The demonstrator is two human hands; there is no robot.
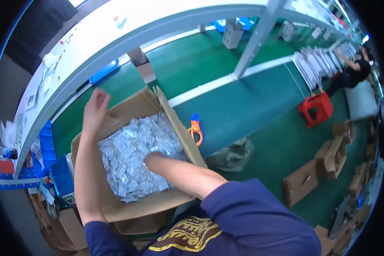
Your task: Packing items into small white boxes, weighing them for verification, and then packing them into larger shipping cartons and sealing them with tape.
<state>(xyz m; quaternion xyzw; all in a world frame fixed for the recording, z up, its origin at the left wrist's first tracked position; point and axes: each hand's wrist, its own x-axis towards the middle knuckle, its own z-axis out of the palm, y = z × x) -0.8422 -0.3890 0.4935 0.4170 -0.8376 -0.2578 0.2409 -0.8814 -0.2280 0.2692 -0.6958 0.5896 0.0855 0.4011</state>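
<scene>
Head view: the right hand [152,160] reaches into an open cardboard box [181,132] of small clear packets [130,151].
The packets lie in the box, left of the frame's centre; the right hand's fingers are hidden there, so I cannot tell its grip. The left hand [97,106] is raised by the box's upper-left edge, fingers curled and blurred; whether it pinches anything, I cannot tell. A blue-and-orange tool [195,124] lies just right of the box. Farther off, toward the upper right, come a red stool [322,106] and another person [357,71].
</scene>
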